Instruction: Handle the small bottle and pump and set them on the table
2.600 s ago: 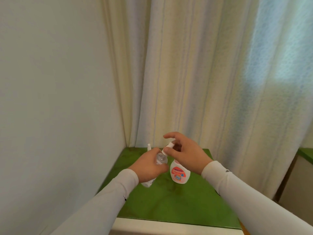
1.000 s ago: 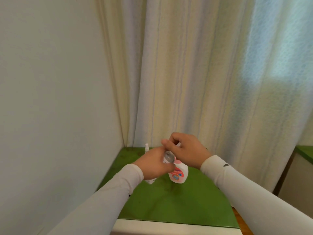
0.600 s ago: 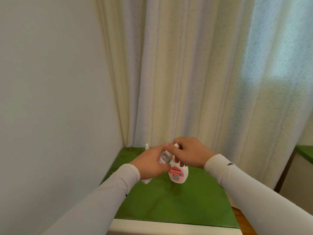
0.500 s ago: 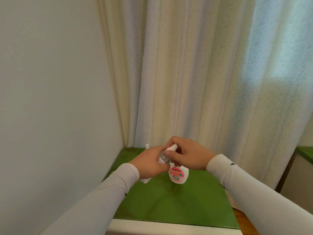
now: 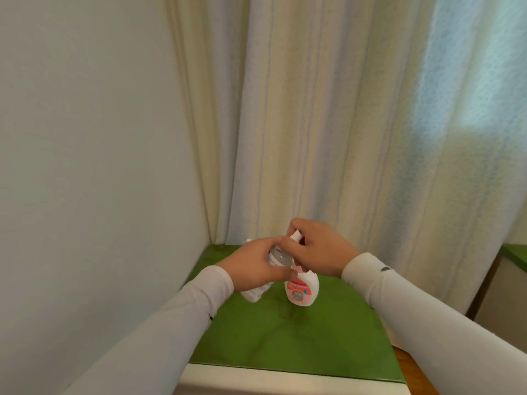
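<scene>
Green tabletop (image 5: 285,343) in a curtained corner. Left hand (image 5: 253,269) grips a tilted clear plastic bottle (image 5: 258,292); right hand (image 5: 316,252), at 3 o'clock, pinches its white cap (image 5: 296,236). Likely uncapping; next, twist steadily. White pink-labelled bottle (image 5: 302,289) stands behind.

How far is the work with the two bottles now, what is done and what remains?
Done: the pink-label bottle stands upright on the green table. In hand: the left hand grips a small clear bottle, tilted, and the right hand pinches a white cap just above it. Left: the cap looks not yet seated; whether it is going on or off I cannot tell.
</scene>
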The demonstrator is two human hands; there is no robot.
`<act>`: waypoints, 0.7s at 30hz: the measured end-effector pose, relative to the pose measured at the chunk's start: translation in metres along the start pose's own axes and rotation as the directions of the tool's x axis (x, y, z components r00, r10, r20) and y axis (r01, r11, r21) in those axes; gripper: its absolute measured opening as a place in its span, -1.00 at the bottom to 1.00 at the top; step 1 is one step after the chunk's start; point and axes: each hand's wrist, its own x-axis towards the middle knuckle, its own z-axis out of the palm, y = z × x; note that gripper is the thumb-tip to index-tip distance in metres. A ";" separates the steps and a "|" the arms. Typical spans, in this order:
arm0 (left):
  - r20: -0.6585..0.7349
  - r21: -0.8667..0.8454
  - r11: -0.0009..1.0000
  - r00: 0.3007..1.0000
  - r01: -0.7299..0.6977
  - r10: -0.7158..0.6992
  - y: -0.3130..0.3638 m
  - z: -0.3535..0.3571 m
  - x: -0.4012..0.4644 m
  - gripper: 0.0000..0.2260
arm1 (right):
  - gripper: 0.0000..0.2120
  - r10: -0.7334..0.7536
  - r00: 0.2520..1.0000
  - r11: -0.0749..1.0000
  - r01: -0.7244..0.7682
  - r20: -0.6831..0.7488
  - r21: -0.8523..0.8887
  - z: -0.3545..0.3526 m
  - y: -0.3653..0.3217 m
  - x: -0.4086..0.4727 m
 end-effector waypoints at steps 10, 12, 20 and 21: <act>-0.118 0.235 0.971 0.993 0.038 -0.011 -0.007 0.017 0.013 -0.70 | -0.71 0.153 0.958 0.988 -0.139 -0.244 0.074 0.031 0.010 0.016; -0.186 0.292 0.955 0.983 0.044 0.012 -0.011 0.022 0.016 -0.70 | -0.71 0.187 0.945 0.981 -0.168 -0.268 0.092 0.037 0.013 0.020; -0.364 0.369 0.925 0.930 0.086 0.058 -0.043 0.029 0.031 -0.68 | -0.66 0.238 0.939 0.971 -0.227 -0.247 0.072 0.054 0.018 0.042; -0.341 0.302 0.948 0.940 0.096 0.013 -0.050 0.025 0.034 -0.67 | -0.59 0.236 0.948 0.972 -0.229 -0.213 0.057 0.056 0.017 0.047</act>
